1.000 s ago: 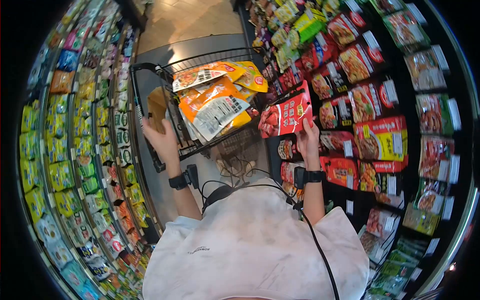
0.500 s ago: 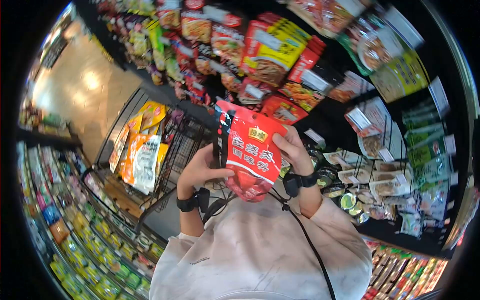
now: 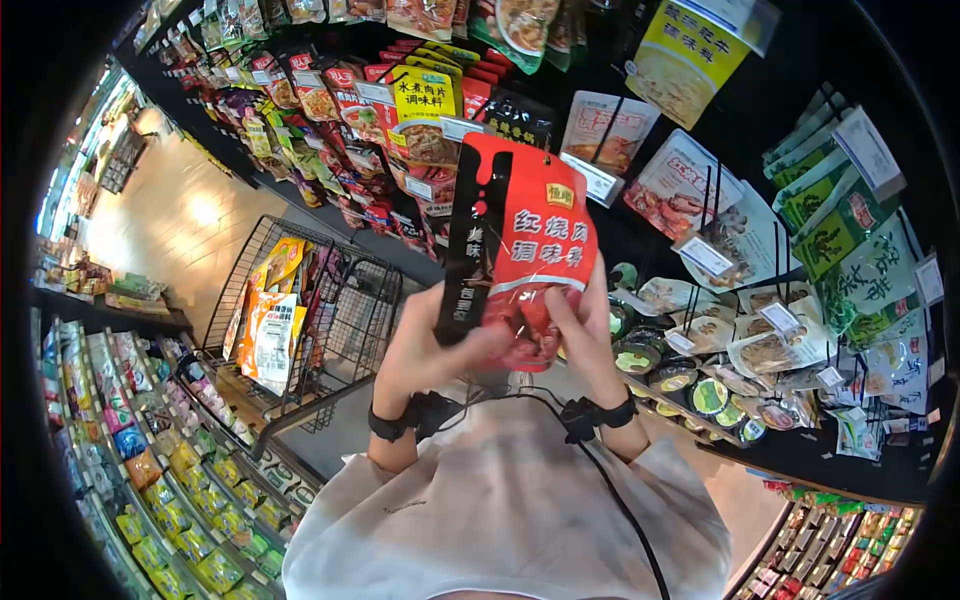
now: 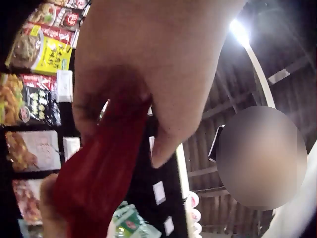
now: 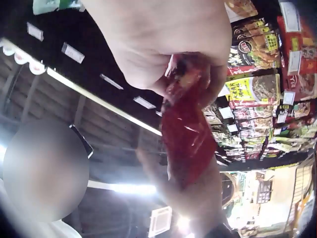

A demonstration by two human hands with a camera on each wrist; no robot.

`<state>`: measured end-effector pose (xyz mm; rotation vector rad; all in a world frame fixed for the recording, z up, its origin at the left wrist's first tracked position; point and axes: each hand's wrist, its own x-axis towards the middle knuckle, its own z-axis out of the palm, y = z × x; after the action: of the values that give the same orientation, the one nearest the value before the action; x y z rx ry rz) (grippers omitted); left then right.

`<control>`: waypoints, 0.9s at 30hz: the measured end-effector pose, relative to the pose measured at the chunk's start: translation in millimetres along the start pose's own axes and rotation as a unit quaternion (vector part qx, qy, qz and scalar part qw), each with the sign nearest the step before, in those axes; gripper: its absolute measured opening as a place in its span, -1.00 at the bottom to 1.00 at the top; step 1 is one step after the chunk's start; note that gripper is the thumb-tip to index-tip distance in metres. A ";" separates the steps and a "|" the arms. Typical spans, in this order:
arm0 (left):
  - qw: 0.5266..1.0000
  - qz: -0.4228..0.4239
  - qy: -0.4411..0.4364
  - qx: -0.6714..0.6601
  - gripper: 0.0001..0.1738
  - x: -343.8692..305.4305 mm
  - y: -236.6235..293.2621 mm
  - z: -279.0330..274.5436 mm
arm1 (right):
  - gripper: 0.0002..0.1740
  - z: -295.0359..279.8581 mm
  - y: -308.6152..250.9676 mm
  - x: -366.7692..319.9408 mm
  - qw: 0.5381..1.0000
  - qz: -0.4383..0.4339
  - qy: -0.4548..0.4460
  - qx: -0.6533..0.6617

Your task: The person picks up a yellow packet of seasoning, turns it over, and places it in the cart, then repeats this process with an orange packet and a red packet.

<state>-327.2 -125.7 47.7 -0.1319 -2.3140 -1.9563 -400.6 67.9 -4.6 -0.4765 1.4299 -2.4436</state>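
Observation:
A red and black seasoning packet [image 3: 545,250] with white lettering and a meat picture is held upright in front of the chest. My right hand [image 3: 588,325] grips its lower right side, thumb across the front and fingers behind. On the opposite side, my left hand [image 3: 425,345] holds the black edge, its thumb blurred over the lower front. The left wrist view has the red packet [image 4: 106,163] running up into the left hand [image 4: 153,59]. From the right wrist, the packet [image 5: 188,139] shows between the thumb and fingers of the right hand [image 5: 168,34].
A black wire shopping cart [image 3: 365,315] stands to the left with several orange and yellow packets [image 3: 272,335] inside. Hanging packets and price tags [image 3: 705,255] fill the dark rack ahead and right. Another stocked shelf [image 3: 150,480] lines the lower left.
The right hand has brought the packet from beside the rack to the chest, and the left hand has left the cart handle area and taken hold of it. The view has turned right.

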 end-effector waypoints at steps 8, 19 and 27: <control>0.954 0.172 -0.231 -0.085 -0.18 -5.3 27.7 40.6 | -0.26 -18.6 -44.4 -0.3 0.829 0.097 -0.203 0.513; 0.975 0.139 -0.173 0.003 -0.52 -4.2 29.9 12.0 | -0.24 -8.8 -14.4 -2.4 0.618 0.083 -0.260 0.737; 0.978 0.127 -0.163 -0.003 -0.62 -4.5 17.3 -22.3 | -0.37 19.8 -6.7 2.3 0.680 0.073 -0.209 0.699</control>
<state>-319.8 -144.8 67.7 -0.7631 -2.3316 -1.9291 -395.1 54.6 10.6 -0.4046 -0.6918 -2.2417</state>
